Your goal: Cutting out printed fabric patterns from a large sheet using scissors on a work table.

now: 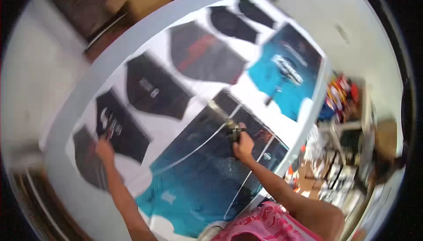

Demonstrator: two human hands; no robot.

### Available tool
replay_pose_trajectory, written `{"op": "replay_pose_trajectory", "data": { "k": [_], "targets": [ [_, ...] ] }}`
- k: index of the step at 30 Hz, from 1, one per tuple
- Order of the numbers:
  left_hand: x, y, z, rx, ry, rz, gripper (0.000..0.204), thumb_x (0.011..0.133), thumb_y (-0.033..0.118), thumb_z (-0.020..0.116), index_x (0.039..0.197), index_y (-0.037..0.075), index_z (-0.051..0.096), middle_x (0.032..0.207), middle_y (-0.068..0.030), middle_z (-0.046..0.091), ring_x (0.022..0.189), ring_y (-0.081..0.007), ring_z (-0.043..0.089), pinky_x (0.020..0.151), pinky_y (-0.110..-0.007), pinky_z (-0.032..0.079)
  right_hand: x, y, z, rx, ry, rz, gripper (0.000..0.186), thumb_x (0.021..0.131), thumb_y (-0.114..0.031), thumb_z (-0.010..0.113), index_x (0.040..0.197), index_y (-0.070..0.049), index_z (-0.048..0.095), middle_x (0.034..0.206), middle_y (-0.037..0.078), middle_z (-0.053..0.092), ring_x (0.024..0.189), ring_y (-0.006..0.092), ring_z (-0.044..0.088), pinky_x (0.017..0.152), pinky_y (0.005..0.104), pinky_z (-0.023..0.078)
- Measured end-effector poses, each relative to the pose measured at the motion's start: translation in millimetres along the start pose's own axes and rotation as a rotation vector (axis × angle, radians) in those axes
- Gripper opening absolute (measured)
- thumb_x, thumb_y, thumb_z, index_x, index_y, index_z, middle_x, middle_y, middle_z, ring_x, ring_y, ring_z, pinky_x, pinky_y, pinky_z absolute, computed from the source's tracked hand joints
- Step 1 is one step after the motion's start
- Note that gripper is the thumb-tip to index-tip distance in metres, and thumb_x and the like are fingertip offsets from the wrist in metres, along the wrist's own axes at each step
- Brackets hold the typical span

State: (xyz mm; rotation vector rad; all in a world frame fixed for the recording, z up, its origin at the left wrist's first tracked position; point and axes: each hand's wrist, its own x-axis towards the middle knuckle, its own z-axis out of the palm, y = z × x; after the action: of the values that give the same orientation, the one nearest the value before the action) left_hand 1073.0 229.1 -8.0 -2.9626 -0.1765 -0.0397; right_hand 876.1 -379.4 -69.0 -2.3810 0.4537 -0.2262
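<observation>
A white fabric sheet (253,93) printed with dark and teal garment panels lies over the table. In my right hand (243,145) is a pair of scissors (231,125), its blades pointing away and to the left. It is over the large teal-to-black panel (198,170), right of the middle; whether the blades touch the cloth is unclear. My left hand (105,150) is at the left, its fingers drawn together at the edge of a narrow black panel (121,128), seemingly pinching the fabric. A dark grey panel (90,161) lies beside that hand. Motion smears the fingertips.
The table's pale grey border (72,122) curves around the sheet. A cardboard box (145,3) stands beyond the far left edge. On the right, colourful cloth (341,93) is heaped by a wooden frame, with packages and papers (337,175) lower down.
</observation>
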Motion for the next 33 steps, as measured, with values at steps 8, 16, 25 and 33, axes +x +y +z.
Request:
{"op": "replay_pose_trajectory", "data": {
  "k": [8,16,25,33],
  "targets": [
    [-22.3,-12.9,1.3,-0.117,0.144,-0.075,0.028,0.104,0.018,0.045,0.115,-0.005,0.058,0.103,-0.0284,0.062,0.095,-0.0469,0.061,0.079,-0.05,0.049,-14.1,-12.5,18.5,0.12,-0.078,0.036,0.07,0.071,-0.008,0.069,0.136,-0.002,0.044,0.147,0.023,0.045,0.118,0.041,0.056,0.093,0.0463,0.048],
    [-228.7,188.5,-78.9,-0.413,0.339,-0.371,0.043,0.104,0.028,0.047,0.099,-0.013,0.062,0.09,-0.0341,0.062,0.085,-0.0516,0.058,0.076,-0.054,0.046,-16.2,-8.7,-5.5,0.416,-0.117,0.078,0.046,0.075,-0.015,0.074,0.117,-0.002,0.061,0.121,0.023,0.062,0.105,0.04,0.062,0.085,0.046,0.05],
    [-403.5,435.5,-150.1,-0.852,-0.082,-0.348,0.034,0.096,0.029,0.065,0.094,-0.005,0.065,0.082,-0.0239,0.067,0.073,-0.0341,0.066,0.069,-0.045,0.051,26.9,127.2,-188.2,0.643,-0.382,0.096,0.043,0.081,-0.043,0.08,0.094,-0.004,0.066,0.07,0.02,0.062,0.063,0.0401,0.058,0.059,0.0457,0.046],
    [-351.3,648.9,-225.7,-0.691,-0.55,0.555,0.033,0.09,0.04,0.069,0.097,0.008,0.072,0.085,-0.0181,0.07,0.077,-0.0381,0.068,0.065,-0.046,0.051,65.1,237.2,-315.5,0.7,-0.509,0.159,0.046,0.08,-0.041,0.081,0.101,-0.002,0.064,0.077,0.015,0.062,0.07,0.0285,0.061,0.064,0.0407,0.048]
  ]
}}
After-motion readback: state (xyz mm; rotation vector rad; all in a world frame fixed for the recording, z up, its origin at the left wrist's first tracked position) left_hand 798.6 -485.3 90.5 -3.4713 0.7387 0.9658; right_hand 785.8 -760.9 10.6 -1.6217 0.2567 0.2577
